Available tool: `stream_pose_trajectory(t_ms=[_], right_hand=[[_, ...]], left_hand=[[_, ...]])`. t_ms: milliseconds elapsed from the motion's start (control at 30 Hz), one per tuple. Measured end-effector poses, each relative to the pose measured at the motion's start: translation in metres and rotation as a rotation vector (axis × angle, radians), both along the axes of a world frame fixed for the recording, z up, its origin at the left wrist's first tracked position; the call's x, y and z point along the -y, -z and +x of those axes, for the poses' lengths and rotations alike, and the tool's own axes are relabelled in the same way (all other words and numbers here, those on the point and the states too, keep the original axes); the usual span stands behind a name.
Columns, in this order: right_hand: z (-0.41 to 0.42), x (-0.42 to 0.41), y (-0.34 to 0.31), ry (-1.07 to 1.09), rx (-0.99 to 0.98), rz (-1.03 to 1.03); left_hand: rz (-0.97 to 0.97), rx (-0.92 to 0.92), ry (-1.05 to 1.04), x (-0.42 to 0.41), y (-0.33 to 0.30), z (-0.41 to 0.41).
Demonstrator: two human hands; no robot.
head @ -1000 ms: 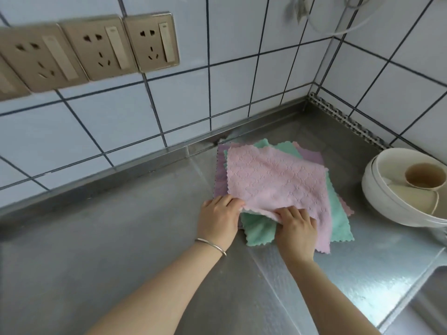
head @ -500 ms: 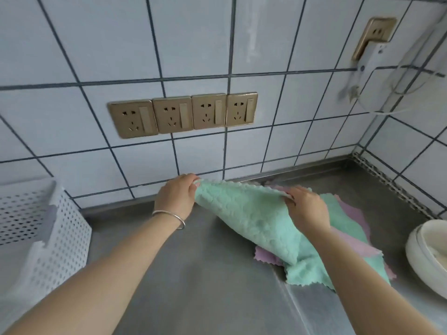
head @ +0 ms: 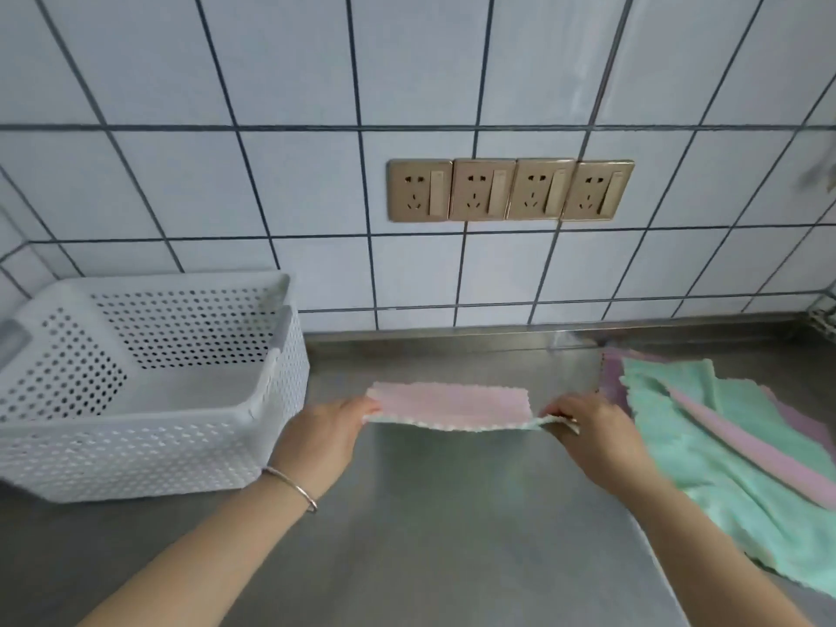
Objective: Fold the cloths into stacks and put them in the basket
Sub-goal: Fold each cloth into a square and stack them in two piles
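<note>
A cloth (head: 452, 405), pink on top and green underneath, is stretched flat a little above the steel counter. My left hand (head: 328, 429) pinches its left edge and my right hand (head: 588, 427) pinches its right edge. A pile of green and pink cloths (head: 733, 454) lies spread on the counter to the right of my right hand. A white perforated basket (head: 149, 427) stands at the left with nothing in it, close to my left hand.
The steel counter (head: 443, 527) runs to a white tiled wall. A row of gold wall sockets (head: 509, 190) sits above the held cloth. A bracelet circles my left wrist.
I have lifted one cloth off the pile and carried it left, now stretched flat between both hands. The view has swung left, bringing the whole basket into sight.
</note>
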State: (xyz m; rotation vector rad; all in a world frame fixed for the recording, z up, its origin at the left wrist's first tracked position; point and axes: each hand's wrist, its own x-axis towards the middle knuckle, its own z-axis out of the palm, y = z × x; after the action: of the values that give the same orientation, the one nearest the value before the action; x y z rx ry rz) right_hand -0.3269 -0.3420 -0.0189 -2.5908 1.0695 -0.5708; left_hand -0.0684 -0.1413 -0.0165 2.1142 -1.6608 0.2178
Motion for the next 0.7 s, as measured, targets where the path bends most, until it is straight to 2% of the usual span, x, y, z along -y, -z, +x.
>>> stream_pose_trajectory(t_ms=[167, 333, 433, 567, 700], right_hand=[[-0.021, -0.050, 0.087, -0.102, -0.086, 0.078], [-0.033, -0.074, 0.138, -0.150, -0.098, 0.012], [-0.039, -0.082, 0.152, -0.179, -0.097, -0.003], [-0.054, -0.115, 0.152, -0.155, -0.099, 0.041], [-0.071, -0.158, 0.156, -0.150, -0.108, 0.040]], left_hand=[[0.185, 0.092, 0.143, -0.057, 0.087, -0.013], [0.094, 0.183, 0.322, -0.077, 0.130, -0.017], [0.135, 0.260, 0.271, -0.089, 0.151, -0.018], [0.302, 0.088, 0.199, -0.114, 0.151, -0.041], [0.391, 0.078, 0.154, -0.152, 0.148, -0.064]])
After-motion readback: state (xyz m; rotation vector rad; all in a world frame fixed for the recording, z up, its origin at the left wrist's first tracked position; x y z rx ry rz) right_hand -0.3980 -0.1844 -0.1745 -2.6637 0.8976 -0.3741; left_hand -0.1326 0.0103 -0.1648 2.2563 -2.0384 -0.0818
